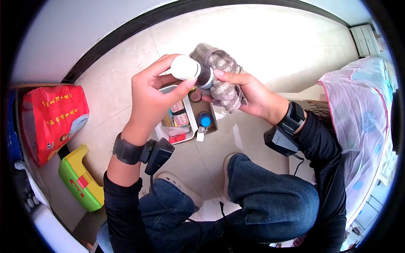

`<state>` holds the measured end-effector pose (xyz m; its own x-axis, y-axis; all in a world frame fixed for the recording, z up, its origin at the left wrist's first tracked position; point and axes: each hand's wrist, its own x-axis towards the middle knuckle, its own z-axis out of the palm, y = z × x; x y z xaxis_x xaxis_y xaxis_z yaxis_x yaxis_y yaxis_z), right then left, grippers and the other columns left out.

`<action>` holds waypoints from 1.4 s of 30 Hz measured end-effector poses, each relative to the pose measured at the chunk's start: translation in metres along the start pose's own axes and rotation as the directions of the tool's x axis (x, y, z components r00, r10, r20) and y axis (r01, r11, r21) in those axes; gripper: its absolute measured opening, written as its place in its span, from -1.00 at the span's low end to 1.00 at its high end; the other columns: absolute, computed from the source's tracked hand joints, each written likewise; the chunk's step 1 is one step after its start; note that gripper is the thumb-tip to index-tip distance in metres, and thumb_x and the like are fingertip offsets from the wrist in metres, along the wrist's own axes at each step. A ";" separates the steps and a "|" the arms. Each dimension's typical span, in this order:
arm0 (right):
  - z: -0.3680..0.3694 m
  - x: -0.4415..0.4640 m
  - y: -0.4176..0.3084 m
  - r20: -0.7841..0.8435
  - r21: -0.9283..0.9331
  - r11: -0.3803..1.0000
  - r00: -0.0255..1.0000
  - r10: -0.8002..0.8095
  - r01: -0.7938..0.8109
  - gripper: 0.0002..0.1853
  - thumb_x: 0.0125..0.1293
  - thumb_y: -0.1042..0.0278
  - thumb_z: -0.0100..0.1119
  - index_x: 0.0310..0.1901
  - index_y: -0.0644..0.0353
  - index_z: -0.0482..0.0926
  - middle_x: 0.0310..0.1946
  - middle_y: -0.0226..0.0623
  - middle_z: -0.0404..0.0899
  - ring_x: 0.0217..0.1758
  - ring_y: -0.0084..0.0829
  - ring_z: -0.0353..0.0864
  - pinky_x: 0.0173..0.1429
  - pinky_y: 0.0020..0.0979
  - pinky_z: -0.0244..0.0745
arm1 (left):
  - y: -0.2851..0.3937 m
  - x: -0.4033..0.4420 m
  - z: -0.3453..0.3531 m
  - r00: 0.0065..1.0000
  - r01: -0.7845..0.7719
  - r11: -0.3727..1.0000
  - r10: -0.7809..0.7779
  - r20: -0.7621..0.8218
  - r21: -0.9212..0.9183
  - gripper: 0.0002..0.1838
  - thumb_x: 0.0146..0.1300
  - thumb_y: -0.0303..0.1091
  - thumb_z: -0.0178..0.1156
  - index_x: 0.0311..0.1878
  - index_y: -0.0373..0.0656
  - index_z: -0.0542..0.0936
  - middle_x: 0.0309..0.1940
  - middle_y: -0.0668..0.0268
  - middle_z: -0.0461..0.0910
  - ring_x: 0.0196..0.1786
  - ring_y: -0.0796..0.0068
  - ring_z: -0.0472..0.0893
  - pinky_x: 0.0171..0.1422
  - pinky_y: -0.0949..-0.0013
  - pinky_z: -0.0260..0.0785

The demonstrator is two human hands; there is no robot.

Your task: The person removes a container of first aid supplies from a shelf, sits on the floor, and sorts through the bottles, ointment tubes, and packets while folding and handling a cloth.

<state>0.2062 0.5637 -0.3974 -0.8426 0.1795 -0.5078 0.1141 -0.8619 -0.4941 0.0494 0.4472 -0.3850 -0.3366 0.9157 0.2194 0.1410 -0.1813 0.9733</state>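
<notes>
A dark bottle [205,76] with a wide white cap is held up in front of me, tilted, its cap toward the left. My left hand [151,92] grips it at the cap end, thumb below and fingers above. My right hand [258,98] is closed on a grey-brown patterned cloth [225,63], pressing it to the bottle's other end with the thumb. Beneath my hands a white tray [191,122] on the floor contains small packets and boxes. Beside it, a shallow cardboard box [214,128] holds a blue-capped bottle [204,120] and a round dark-topped item [195,96].
To the left are a red bag [55,118] and a green and yellow plastic stool or case [80,179]. A pinkish translucent cover [358,105] drapes over something on the right. A small white drawer unit [364,41] stands far right. My knees and shoes are below.
</notes>
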 end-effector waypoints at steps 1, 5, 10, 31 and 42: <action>-0.001 0.000 -0.001 -0.018 -0.038 0.999 1.000 -0.017 0.017 -0.64 0.15 0.36 0.11 -0.02 0.27 0.37 -0.21 -0.20 0.50 -0.22 -0.39 0.55 -0.15 -0.44 0.50 | 0.006 -0.001 0.003 1.000 0.029 1.000 -0.029 -0.001 -0.006 -0.70 -0.03 -0.58 0.21 -0.16 -0.39 0.49 -0.26 0.27 0.49 -0.23 0.50 0.54 -0.13 0.51 0.44; -0.001 0.001 0.005 -0.029 -0.040 0.994 0.995 -0.100 0.099 -0.66 0.13 0.40 0.12 -0.04 0.27 0.39 -0.23 -0.23 0.51 -0.22 -0.41 0.55 -0.15 -0.45 0.50 | 0.012 -0.001 0.003 0.994 -0.012 0.963 -0.016 0.104 0.270 -0.75 -0.06 -0.57 0.22 -0.23 -0.35 0.52 -0.31 0.30 0.51 -0.22 0.56 0.53 -0.10 0.52 0.40; -0.001 -0.003 -0.001 -0.139 -0.166 0.984 0.986 -0.090 0.067 -0.65 0.08 0.46 0.17 -0.08 0.31 0.40 -0.25 -0.24 0.52 -0.28 -0.46 0.55 -0.16 -0.46 0.48 | 0.001 -0.004 0.003 0.994 0.043 0.963 -0.069 0.088 0.267 -0.79 -0.08 -0.56 0.24 -0.30 -0.34 0.53 -0.37 0.31 0.52 -0.26 0.58 0.53 -0.13 0.55 0.40; -0.030 0.012 0.003 -0.359 -0.503 0.841 0.837 -0.412 0.199 -0.62 -0.06 0.57 0.22 -0.15 0.33 0.37 -0.33 -0.25 0.50 -0.32 -0.50 0.51 -0.27 -0.49 0.48 | -0.104 -0.075 0.037 0.972 0.031 0.888 -0.133 0.193 0.458 -0.66 -0.15 -0.42 0.28 -0.23 -0.28 0.49 -0.26 0.22 0.47 -0.21 0.22 0.46 -0.13 0.33 0.31; -0.027 0.011 0.005 -0.357 -0.507 0.845 0.851 -0.386 0.171 -0.62 -0.06 0.56 0.22 -0.14 0.32 0.37 -0.32 -0.26 0.49 -0.31 -0.51 0.50 -0.26 -0.51 0.47 | -0.127 -0.094 0.044 0.972 0.044 0.732 -0.188 0.140 0.680 -0.64 -0.19 -0.44 0.29 -0.22 -0.26 0.52 -0.33 0.22 0.50 -0.24 0.22 0.46 -0.15 0.30 0.32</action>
<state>0.2119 0.5738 -0.4240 -0.5730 0.6548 -0.4929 0.2190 -0.4573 -0.8620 0.1040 0.4001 -0.5322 -0.2234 0.9745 0.0211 0.7212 0.1507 0.6761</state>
